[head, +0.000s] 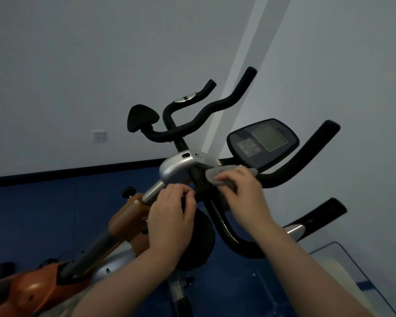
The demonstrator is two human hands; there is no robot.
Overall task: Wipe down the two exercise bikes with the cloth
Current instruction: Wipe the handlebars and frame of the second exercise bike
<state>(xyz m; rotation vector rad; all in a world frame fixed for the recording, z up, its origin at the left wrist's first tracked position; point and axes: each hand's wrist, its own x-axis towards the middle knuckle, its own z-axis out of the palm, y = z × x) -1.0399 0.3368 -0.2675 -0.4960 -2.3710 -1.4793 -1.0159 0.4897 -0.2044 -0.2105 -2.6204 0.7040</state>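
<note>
An orange and silver exercise bike (126,216) fills the middle of the view, its black handlebars (281,177) curving up to the right. Its dark console (263,144) with a grey screen stands above the bar. My right hand (242,193) holds a grey cloth (224,173) against the black handlebar stem just below the console. My left hand (172,213) grips the bike's stem where the silver post meets the black padding. Farther back, a second bike shows only black handlebars (199,115) and a round pad (142,117).
A white wall with a socket (98,136) and a black skirting board (66,172) runs behind the bikes. The floor (44,213) is blue. A clear glass or plastic edge (352,255) with a white roll under it sits at the lower right.
</note>
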